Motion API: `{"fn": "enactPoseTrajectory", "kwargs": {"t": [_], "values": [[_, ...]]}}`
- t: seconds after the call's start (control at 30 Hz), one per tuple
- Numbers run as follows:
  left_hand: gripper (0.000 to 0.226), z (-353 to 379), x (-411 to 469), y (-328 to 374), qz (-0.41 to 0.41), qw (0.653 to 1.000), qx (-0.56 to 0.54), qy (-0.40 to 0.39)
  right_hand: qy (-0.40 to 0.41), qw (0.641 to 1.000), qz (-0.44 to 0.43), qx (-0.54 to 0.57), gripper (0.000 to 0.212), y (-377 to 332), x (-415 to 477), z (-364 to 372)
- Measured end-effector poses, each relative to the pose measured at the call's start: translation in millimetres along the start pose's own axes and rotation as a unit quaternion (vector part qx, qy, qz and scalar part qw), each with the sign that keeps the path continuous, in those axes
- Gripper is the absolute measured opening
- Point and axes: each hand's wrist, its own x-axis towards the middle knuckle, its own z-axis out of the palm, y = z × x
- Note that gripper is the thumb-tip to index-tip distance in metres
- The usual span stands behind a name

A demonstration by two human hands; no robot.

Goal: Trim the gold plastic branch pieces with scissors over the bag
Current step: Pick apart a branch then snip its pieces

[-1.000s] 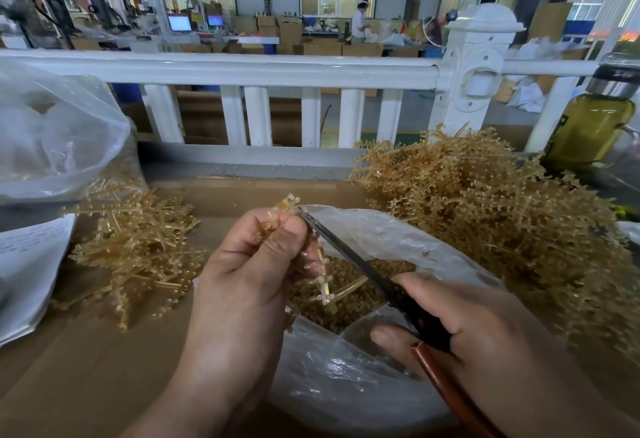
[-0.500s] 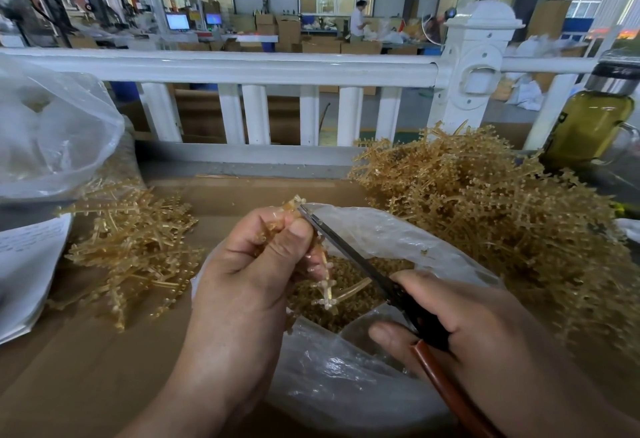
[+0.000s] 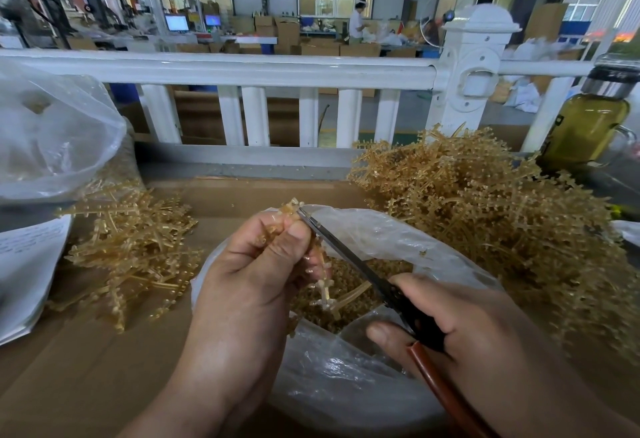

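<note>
My left hand (image 3: 256, 278) grips a gold plastic branch piece (image 3: 323, 280) upright over the open clear bag (image 3: 349, 378); its lower end hangs into the bag's mouth, its top pokes above my fingers. My right hand (image 3: 460, 330) holds dark scissors (image 3: 349, 257) with a brown handle. The blades look closed, and their tip touches the top of the branch beside my left thumb. The bag holds several cut gold bits.
A big heap of gold branches (image 3: 491, 229) lies to the right, a smaller pile (image 3: 135, 247) to the left on the brown cardboard surface (image 3: 69, 378). A clear bag (image 3: 52, 139) and papers sit far left, a bottle (image 3: 585, 122) far right, a white railing (image 3: 242, 70) behind.
The scissor tip has crept slightly up along the branch toward its top. Both hands otherwise stay in nearly the same place.
</note>
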Motion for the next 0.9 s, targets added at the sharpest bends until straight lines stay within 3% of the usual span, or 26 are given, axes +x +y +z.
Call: {"fn": "enactPoseTrajectory", "kwargs": {"t": [0.53,0.7,0.9], "values": [[0.007,-1.3,0.6,1.4,-0.021,1.0,0.009,-0.015,0.012,0.999,-0.007,-0.031,0.054,2.3,0.3,0.9],[0.017,-1.4,-0.6,1.8,-0.034,0.999,-0.015,-0.02,0.012,0.999,-0.01,-0.035,0.056,2.6,0.4,-0.6],[0.011,-0.3,-0.2,3.3,-0.049,0.998,-0.032,-0.028,0.011,0.999,-0.003,-0.03,0.064,3.0,-0.1,-0.7]]}}
